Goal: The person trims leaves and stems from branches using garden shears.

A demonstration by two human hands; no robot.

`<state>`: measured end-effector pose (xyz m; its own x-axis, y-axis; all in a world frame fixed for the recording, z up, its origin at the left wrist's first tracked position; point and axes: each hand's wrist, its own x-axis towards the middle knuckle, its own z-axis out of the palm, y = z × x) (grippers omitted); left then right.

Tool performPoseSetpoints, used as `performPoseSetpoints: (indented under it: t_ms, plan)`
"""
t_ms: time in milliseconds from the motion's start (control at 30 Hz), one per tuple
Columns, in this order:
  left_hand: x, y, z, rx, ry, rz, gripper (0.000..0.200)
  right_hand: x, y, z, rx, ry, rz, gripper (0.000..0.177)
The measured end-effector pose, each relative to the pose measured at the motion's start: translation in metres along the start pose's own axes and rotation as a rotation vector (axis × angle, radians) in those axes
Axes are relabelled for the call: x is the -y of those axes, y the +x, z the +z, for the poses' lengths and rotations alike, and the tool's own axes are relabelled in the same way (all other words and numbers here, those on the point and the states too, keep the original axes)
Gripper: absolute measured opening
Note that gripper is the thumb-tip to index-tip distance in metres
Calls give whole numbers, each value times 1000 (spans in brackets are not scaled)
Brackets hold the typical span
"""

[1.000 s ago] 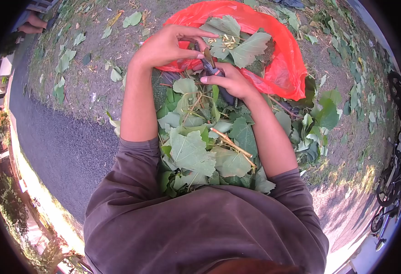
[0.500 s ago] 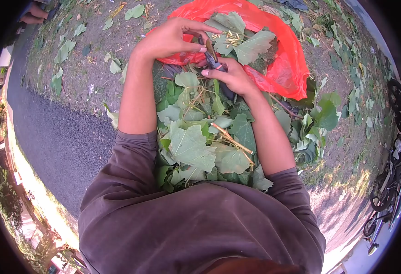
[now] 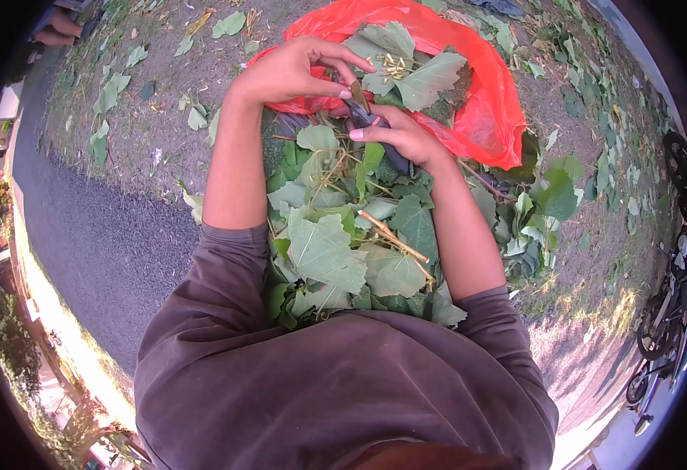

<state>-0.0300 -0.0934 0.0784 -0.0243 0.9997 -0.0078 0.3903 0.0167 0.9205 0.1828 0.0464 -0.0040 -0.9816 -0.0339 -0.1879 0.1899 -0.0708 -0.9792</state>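
My left hand [image 3: 292,72] is held over the near-left rim of a red plastic bag [image 3: 494,102], fingers curled and thumb bent inward. Whatever sits between its fingertips is too small to make out. Close beside that thumb is the blade end of dark-handled pruning shears [image 3: 367,117], and my right hand [image 3: 410,139] is wrapped round their handles. Inside the bag, large green leaves [image 3: 429,82] carry a small heap of pale short cut pieces [image 3: 395,67]. Below both hands, a pile of leafy cuttings [image 3: 324,247] covers my lap, with a few brown stems [image 3: 394,235] on it.
Loose leaves are scattered on the bare ground [image 3: 163,102] around me. A strip of dark asphalt [image 3: 116,251] runs along the left. More leafy cuttings [image 3: 531,235] lie to my right. Bicycles or motorbikes [image 3: 660,321] stand at the far right; another person's legs [image 3: 57,33] show at upper left.
The left thumb has shifted slightly down and left, and its fingers are a little more curled. My right hand and the shears have dipped slightly. Leaves and bag look nearly the same.
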Motion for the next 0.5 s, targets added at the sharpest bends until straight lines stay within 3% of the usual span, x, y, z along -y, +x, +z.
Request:
performPoseSetpoints:
  t_ms: [500]
  plan:
    - [-1, -2, 1, 16, -21, -21, 42, -25, 8, -4, -3, 2, -48, 67]
